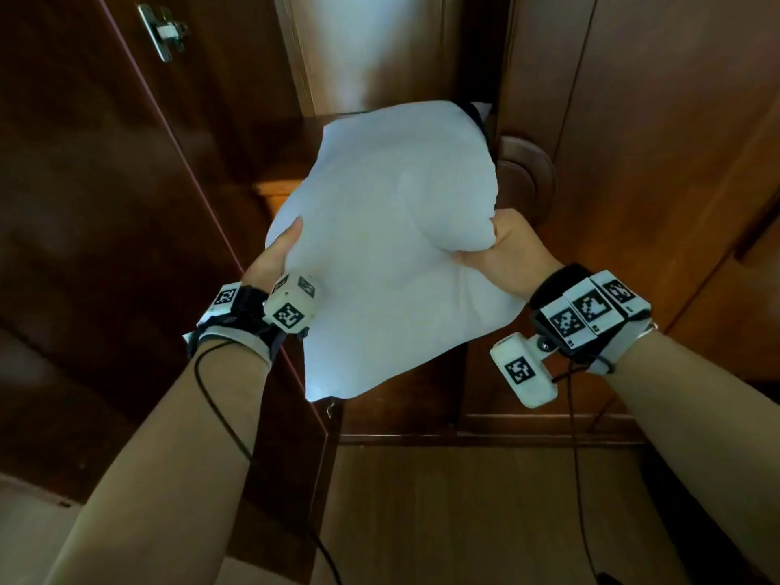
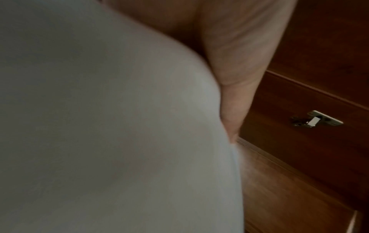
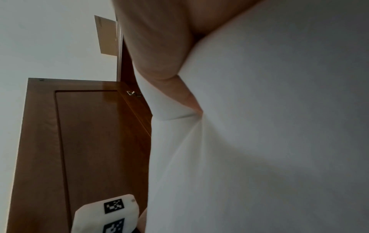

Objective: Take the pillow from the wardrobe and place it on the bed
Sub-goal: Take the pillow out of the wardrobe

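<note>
My left hand (image 1: 274,253) at left edge of pillow (image 1: 380,247), thumb lying straight along top of cloth, other fingers hidden under it; I cannot tell how firmly they hold. My right hand (image 1: 502,255) at right edge, thumb and fingers pinching bunch of cloth, deep crease there. Both forearms stretched forward, hands well apart, pillow between them. Pillow white, plain, soft, puffed in middle, lower corner hanging down. It is in air, before open wardrobe (image 1: 105,183), dark brown wood.
</note>
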Tool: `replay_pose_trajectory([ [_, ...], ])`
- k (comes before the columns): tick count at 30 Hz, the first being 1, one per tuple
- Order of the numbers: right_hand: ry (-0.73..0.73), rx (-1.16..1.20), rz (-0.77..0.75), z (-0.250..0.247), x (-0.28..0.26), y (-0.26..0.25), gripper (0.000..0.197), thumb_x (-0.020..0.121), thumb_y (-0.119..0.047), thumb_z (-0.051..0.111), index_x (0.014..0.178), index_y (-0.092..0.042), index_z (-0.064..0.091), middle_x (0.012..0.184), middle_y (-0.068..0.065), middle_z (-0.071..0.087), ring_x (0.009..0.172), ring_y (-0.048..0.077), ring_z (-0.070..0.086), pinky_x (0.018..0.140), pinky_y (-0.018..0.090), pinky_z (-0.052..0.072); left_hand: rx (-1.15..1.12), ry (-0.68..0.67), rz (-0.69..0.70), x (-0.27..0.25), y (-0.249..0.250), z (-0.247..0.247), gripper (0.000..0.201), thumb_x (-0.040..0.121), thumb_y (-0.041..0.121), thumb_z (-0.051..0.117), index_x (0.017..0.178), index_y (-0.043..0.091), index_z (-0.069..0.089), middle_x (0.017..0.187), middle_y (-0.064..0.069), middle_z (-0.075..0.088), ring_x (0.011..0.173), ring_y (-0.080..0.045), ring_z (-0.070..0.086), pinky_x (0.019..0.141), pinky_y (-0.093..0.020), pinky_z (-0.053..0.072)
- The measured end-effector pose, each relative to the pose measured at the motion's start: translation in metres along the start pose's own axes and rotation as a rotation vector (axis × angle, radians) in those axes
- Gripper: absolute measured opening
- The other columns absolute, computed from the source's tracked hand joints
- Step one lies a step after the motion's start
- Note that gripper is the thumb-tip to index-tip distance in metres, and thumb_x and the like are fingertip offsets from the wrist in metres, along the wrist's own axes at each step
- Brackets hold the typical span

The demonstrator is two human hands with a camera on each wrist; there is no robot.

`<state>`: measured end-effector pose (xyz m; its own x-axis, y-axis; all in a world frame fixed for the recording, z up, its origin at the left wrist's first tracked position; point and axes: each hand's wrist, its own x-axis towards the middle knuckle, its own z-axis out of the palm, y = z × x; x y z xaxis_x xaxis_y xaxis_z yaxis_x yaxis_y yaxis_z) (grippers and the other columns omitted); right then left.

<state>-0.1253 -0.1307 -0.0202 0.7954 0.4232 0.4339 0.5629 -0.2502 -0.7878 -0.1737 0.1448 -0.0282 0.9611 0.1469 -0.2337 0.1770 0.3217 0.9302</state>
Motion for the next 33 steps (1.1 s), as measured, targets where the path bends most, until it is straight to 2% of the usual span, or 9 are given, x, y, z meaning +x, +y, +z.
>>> replay_pose_trajectory([
  [3, 0.047, -0.043, 0.007, -0.005, -0.016, -0.009, 0.017, 0.079, 0.006, 0.063, 0.095, 0.008, 0.067, 0.101, 0.016, 0.066, 0.079, -0.018, 0.059, 0.077, 0.005, 0.046, 0.001, -0.028, -0.032, -0.006, 0.002, 0.001, 0.036, 0.088, 0.034, 0.061, 0.119, 0.018, 0.066, 0.113, -0.006, 0.073, 0.095, -0.023, 0.072, 0.094, -0.041, 0.052],
  [7, 0.13, -0.049, 0.089, -0.001, -0.036, -0.024, 0.009, 0.079, 0.013, 0.06, 0.082, 0.021, 0.063, 0.094, 0.041, 0.064, 0.073, 0.012, 0.065, 0.069, 0.012, 0.048, -0.016, -0.081, -0.053, -0.014, 0.006, -0.002, 0.017, 0.093, 0.025, 0.054, 0.096, 0.017, 0.068, 0.074, -0.001, 0.077, 0.065, -0.017, 0.074, 0.064, -0.029, 0.059],
  [9, 0.187, -0.039, 0.124, 0.008, -0.05, -0.032, 0.01, 0.08, 0.012, 0.061, 0.086, 0.017, 0.065, 0.098, 0.035, 0.067, 0.073, 0.013, 0.066, 0.068, 0.011, 0.048, -0.049, -0.097, -0.052, -0.018, 0.005, -0.005, 0.016, 0.093, 0.021, 0.053, 0.097, 0.014, 0.067, 0.069, -0.002, 0.076, 0.06, -0.017, 0.073, 0.055, -0.028, 0.059],
  [13, 0.276, -0.073, 0.176, 0.027, -0.083, -0.047, 0.034, 0.08, 0.005, 0.065, 0.108, -0.014, 0.06, 0.079, -0.031, 0.069, 0.079, -0.018, 0.061, 0.07, 0.003, 0.047, -0.092, -0.122, -0.091, -0.027, -0.001, -0.013, 0.031, 0.087, 0.021, 0.061, 0.116, 0.011, 0.066, 0.087, -0.007, 0.075, 0.072, -0.024, 0.072, 0.067, -0.035, 0.061],
  [18, 0.438, -0.092, 0.282, 0.032, -0.128, -0.059, 0.03, 0.08, -0.001, 0.069, 0.102, -0.02, 0.062, 0.102, -0.004, 0.064, 0.078, -0.017, 0.061, 0.071, 0.004, 0.048, -0.14, -0.261, -0.117, -0.047, -0.017, -0.007, 0.019, 0.088, 0.017, 0.06, 0.103, 0.012, 0.069, 0.078, -0.007, 0.077, 0.069, -0.023, 0.073, 0.058, -0.032, 0.059],
  [24, 0.629, -0.142, 0.362, 0.031, -0.177, -0.09, 0.047, 0.081, 0.001, 0.066, 0.124, -0.011, 0.051, 0.111, -0.004, 0.052, 0.065, -0.018, 0.058, 0.068, 0.001, 0.046, -0.174, -0.397, 0.004, -0.07, -0.022, 0.01, 0.047, 0.084, 0.006, 0.062, 0.131, 0.005, 0.055, 0.126, -0.02, 0.064, 0.105, -0.035, 0.068, 0.075, -0.043, 0.059],
  [28, 0.73, -0.171, 0.335, 0.027, -0.201, -0.114, 0.04, 0.078, 0.003, 0.069, 0.107, -0.024, 0.061, 0.091, -0.015, 0.062, 0.062, -0.022, 0.057, 0.064, 0.003, 0.048, -0.209, -0.508, 0.077, -0.08, -0.015, 0.023, 0.052, 0.081, 0.001, 0.062, 0.132, 0.0, 0.052, 0.131, -0.024, 0.059, 0.116, -0.04, 0.061, 0.093, -0.053, 0.053],
  [30, 0.739, -0.202, 0.297, 0.025, -0.213, -0.129, 0.053, 0.077, 0.004, 0.07, 0.081, -0.049, 0.068, 0.073, -0.033, 0.066, 0.068, -0.023, 0.059, 0.061, 0.001, 0.046, -0.219, -0.546, 0.085, -0.085, -0.011, 0.029, 0.048, 0.082, 0.0, 0.06, 0.13, 0.0, 0.054, 0.127, -0.022, 0.062, 0.111, -0.036, 0.065, 0.089, -0.048, 0.056],
  [33, 0.739, -0.17, 0.241, 0.021, -0.228, -0.152, 0.057, 0.074, 0.002, 0.07, 0.07, -0.055, 0.068, 0.074, -0.041, 0.066, 0.079, -0.017, 0.063, 0.067, 0.006, 0.049, -0.224, -0.603, 0.067, -0.095, -0.012, 0.041, 0.044, 0.082, -0.001, 0.061, 0.126, 0.002, 0.057, 0.12, -0.02, 0.065, 0.104, -0.034, 0.067, 0.085, -0.047, 0.056],
])
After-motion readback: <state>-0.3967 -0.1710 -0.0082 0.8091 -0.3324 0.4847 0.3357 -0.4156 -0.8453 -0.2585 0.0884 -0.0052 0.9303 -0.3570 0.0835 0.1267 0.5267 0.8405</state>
